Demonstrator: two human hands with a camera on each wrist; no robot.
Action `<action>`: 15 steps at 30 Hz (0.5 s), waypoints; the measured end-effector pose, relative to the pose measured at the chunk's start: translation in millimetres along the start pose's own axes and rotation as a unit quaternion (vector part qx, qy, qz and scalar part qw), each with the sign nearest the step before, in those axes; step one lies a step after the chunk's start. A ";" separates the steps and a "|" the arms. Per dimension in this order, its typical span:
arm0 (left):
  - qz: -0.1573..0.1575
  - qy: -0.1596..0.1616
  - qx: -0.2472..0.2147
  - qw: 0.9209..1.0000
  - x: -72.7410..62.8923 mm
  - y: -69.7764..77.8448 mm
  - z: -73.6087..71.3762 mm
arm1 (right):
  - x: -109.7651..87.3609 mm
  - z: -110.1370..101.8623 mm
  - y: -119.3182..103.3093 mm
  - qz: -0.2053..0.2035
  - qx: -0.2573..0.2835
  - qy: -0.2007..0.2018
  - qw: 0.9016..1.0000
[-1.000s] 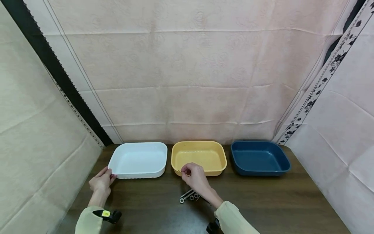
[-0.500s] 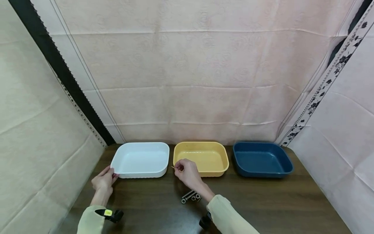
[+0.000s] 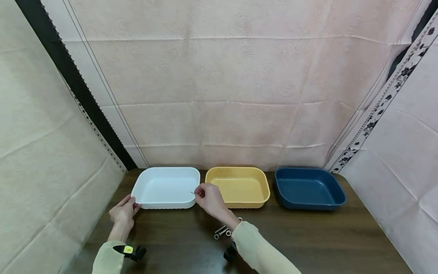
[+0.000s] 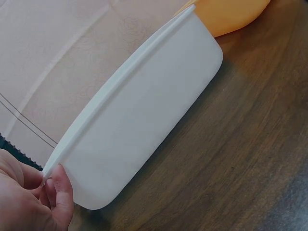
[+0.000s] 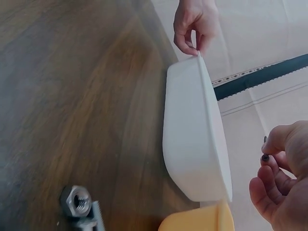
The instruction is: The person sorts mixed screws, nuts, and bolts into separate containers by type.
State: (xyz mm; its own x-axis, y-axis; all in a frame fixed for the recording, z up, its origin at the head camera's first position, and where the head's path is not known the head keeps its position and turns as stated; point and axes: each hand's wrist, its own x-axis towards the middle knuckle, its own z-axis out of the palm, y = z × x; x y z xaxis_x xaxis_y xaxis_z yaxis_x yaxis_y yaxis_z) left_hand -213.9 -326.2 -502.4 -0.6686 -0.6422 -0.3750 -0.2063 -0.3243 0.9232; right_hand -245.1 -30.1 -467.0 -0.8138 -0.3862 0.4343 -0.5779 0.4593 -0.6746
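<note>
My left hand (image 3: 123, 213) pinches the near left corner of the rim of the white plastic tray (image 4: 144, 106) between thumb and fingers. A small dark screw (image 5: 265, 149) is pinched between the thumb and fingertips of my right hand (image 3: 211, 199). In the head view that hand is at the white tray's near right corner, with the screw's tip pointing left over the rim. On the table below the right wrist lie several metal bolts with nuts (image 3: 222, 232), partly covered by the sleeve. One hex nut (image 5: 77, 201) shows closely in the right wrist view.
A yellow tray (image 3: 237, 206) stands just right of the white one, and a dark blue tray (image 3: 308, 206) farther right. All stand along the back of the brown wooden table (image 3: 308, 243). Pale cloth (image 3: 219, 76) hangs behind and at both sides.
My right hand has moved left with the screw, from the yellow tray's near edge to the white tray's right corner. My left hand keeps its hold on the white rim.
</note>
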 end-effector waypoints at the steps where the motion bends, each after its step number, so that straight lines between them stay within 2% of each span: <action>1: 0.000 0.000 -0.001 1.000 -0.1 0.2 -0.2 | 2.1 2.0 -0.7 0.001 -0.002 -0.004 1.000; 15: -0.001 0.003 0.003 1.000 2.9 -2.3 -1.6 | 23.3 21.4 -4.2 0.004 -0.044 -0.016 0.999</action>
State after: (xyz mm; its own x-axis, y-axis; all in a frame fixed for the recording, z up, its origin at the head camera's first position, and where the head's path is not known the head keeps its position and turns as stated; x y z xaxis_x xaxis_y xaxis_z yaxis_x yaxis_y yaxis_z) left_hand -214.3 -328.5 -505.7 -0.6645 -0.6453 -0.3769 -0.2124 -0.3205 0.9231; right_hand -260.3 -58.2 -466.8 -0.8169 -0.4065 0.4091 -0.5756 0.5299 -0.6228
